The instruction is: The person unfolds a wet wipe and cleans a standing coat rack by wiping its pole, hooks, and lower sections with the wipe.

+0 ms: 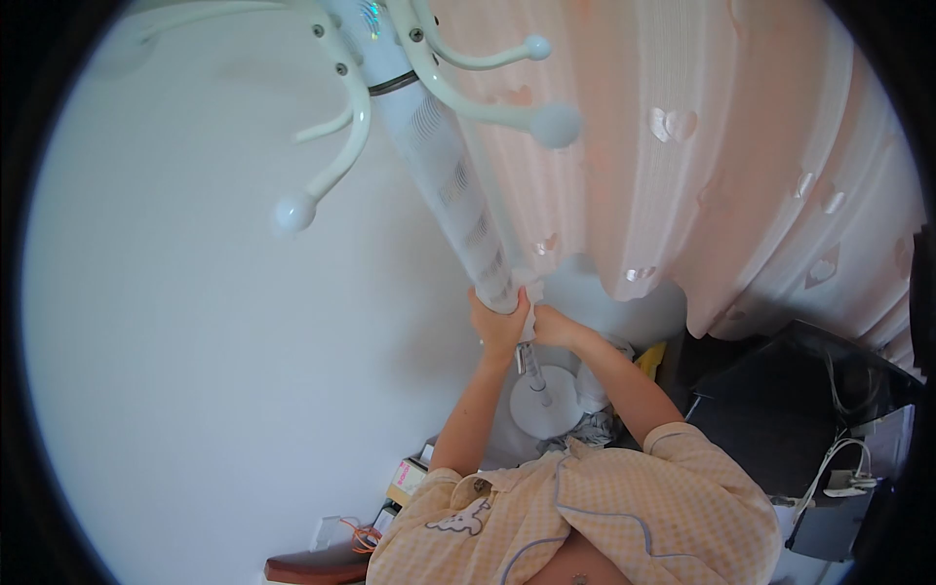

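Coat rack (pixel 395 86), top cut off: left hand (pixel 499 327) grips its glossy pole (pixel 456 190); right hand (pixel 556 327), fingertips hidden, clutches crumpled cloth (pixel 532 286)

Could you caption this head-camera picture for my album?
Left hand wrapped around a white coat stand, right hand close beside it, near a pale pink curtain.

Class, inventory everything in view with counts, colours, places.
coat stand: one, white, centre
cloth: one, white, against coat stand
curtain: one, pink, upper right
wall: one, pale, left
unclear item: one, yellow, right of centre
glossy panel: one, black, right
cables: several, white, lower right
wires: several, orange, lower left
socket plate: one, white, lower left
box: one, pale, lower left
shirt: one, orange-checked, bottom
left hand: one, bare, on coat stand
right hand: one, bare, at cloth
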A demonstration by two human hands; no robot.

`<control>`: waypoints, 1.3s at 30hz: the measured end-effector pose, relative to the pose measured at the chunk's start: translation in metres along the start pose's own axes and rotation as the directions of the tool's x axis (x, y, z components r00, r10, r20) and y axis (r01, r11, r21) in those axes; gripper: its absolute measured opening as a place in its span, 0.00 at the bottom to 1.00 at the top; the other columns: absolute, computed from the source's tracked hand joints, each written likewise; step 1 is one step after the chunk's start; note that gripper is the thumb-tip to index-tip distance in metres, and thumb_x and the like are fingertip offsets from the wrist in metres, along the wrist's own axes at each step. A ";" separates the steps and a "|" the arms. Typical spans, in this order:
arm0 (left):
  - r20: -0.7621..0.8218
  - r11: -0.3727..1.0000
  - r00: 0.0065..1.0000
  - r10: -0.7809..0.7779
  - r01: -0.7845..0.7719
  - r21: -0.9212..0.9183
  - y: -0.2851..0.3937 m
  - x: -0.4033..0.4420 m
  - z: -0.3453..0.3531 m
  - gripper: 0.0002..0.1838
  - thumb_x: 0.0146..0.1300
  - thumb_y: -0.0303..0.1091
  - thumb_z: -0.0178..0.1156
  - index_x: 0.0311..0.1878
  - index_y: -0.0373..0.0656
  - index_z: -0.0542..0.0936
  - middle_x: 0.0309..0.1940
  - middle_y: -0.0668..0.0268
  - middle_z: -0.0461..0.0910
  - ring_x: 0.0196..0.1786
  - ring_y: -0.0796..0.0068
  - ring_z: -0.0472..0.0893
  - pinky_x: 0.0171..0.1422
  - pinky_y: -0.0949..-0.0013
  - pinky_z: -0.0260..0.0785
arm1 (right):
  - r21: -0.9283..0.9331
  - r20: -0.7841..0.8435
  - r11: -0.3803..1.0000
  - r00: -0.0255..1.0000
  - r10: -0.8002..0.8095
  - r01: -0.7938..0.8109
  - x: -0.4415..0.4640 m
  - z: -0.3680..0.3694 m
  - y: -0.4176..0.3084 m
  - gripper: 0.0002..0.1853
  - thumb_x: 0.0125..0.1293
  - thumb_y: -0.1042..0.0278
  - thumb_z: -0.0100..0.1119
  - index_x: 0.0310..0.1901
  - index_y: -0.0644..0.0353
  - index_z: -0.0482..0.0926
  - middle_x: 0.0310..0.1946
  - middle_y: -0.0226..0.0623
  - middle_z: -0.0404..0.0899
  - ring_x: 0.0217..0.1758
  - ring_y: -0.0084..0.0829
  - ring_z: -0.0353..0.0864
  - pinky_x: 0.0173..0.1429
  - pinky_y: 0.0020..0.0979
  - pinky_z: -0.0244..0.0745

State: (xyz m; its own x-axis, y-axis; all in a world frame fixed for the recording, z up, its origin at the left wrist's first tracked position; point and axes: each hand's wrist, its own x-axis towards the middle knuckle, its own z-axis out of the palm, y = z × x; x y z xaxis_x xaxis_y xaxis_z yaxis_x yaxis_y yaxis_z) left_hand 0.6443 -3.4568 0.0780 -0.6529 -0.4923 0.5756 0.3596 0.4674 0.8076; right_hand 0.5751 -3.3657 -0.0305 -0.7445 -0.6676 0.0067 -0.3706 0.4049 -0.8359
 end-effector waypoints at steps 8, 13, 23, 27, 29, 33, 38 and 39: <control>-0.132 0.988 0.979 0.153 -0.153 0.004 0.129 0.100 -0.018 0.32 0.41 0.37 0.69 0.47 0.33 0.66 0.38 0.50 0.74 0.42 0.59 0.76 0.46 0.62 0.66 | -0.077 -0.052 0.995 0.996 -0.072 0.068 -0.017 -0.024 -0.061 0.29 0.40 0.67 0.66 0.47 0.61 0.67 0.35 0.51 0.77 0.40 0.50 0.75 0.45 0.39 0.70; 0.115 0.933 0.953 0.279 -0.240 -0.268 0.193 0.165 -0.039 0.28 0.44 0.33 0.66 0.49 0.34 0.69 0.41 0.57 0.75 0.42 0.66 0.76 0.47 0.66 0.66 | -0.044 -0.067 0.995 0.994 -0.089 0.086 -0.018 -0.021 -0.060 0.31 0.40 0.67 0.66 0.48 0.62 0.66 0.35 0.52 0.77 0.40 0.50 0.75 0.44 0.40 0.70; 0.560 0.517 0.815 0.150 0.418 -0.747 0.161 0.199 -0.041 0.27 0.45 0.32 0.61 0.51 0.35 0.68 0.44 0.59 0.73 0.45 0.64 0.74 0.49 0.67 0.67 | -0.070 -0.010 0.995 0.997 -0.070 0.070 -0.021 -0.033 -0.067 0.30 0.45 0.67 0.63 0.51 0.61 0.64 0.38 0.51 0.76 0.42 0.49 0.75 0.46 0.38 0.70; 0.652 0.247 0.643 0.402 0.610 -0.753 0.135 0.207 -0.031 0.33 0.45 0.41 0.59 0.55 0.36 0.65 0.46 0.56 0.72 0.45 0.62 0.75 0.50 0.63 0.69 | -0.053 -0.041 0.997 0.998 -0.056 0.054 -0.022 -0.023 -0.059 0.26 0.48 0.67 0.61 0.50 0.60 0.65 0.37 0.50 0.76 0.41 0.49 0.75 0.46 0.37 0.70; 0.659 0.172 0.601 0.453 0.666 -0.726 0.127 0.196 -0.030 0.34 0.45 0.43 0.59 0.56 0.37 0.64 0.47 0.56 0.72 0.45 0.61 0.75 0.50 0.63 0.69 | -0.025 -0.051 1.000 0.999 -0.019 0.018 -0.022 -0.018 -0.054 0.25 0.49 0.67 0.61 0.50 0.60 0.65 0.37 0.50 0.76 0.42 0.49 0.76 0.47 0.37 0.70; 0.470 0.650 0.850 -0.239 0.500 -0.572 0.120 0.166 -0.038 0.34 0.38 0.34 0.63 0.53 0.35 0.66 0.46 0.58 0.71 0.47 0.68 0.71 0.51 0.67 0.66 | -0.010 -0.129 0.995 0.987 -0.098 0.097 -0.021 -0.016 -0.049 0.23 0.47 0.67 0.62 0.43 0.62 0.65 0.32 0.51 0.76 0.38 0.51 0.75 0.41 0.42 0.69; 0.500 0.922 0.865 0.040 0.161 -0.353 0.059 0.112 -0.028 0.30 0.38 0.29 0.66 0.49 0.35 0.68 0.42 0.60 0.73 0.45 0.74 0.72 0.48 0.67 0.66 | 0.064 -0.133 0.991 0.985 -0.107 0.116 -0.021 -0.019 -0.049 0.23 0.47 0.66 0.63 0.44 0.63 0.66 0.33 0.51 0.76 0.39 0.50 0.75 0.42 0.39 0.70; 0.536 0.962 0.844 -0.012 0.157 -0.225 0.043 0.100 -0.029 0.29 0.39 0.27 0.66 0.48 0.35 0.69 0.41 0.60 0.74 0.44 0.73 0.73 0.46 0.67 0.67 | 0.085 -0.153 0.989 0.983 -0.105 0.119 -0.021 -0.018 -0.048 0.22 0.47 0.66 0.62 0.43 0.63 0.68 0.34 0.51 0.76 0.39 0.49 0.75 0.43 0.38 0.70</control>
State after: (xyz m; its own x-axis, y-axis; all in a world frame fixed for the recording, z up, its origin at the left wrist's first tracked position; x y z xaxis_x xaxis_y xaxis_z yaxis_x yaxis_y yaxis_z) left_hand 0.6137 -3.5078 0.1739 -0.9129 -0.0276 0.4073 0.3935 0.2070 0.8957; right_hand 0.5984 -3.3595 0.0191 -0.7776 -0.6031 0.1779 -0.4078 0.2685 -0.8727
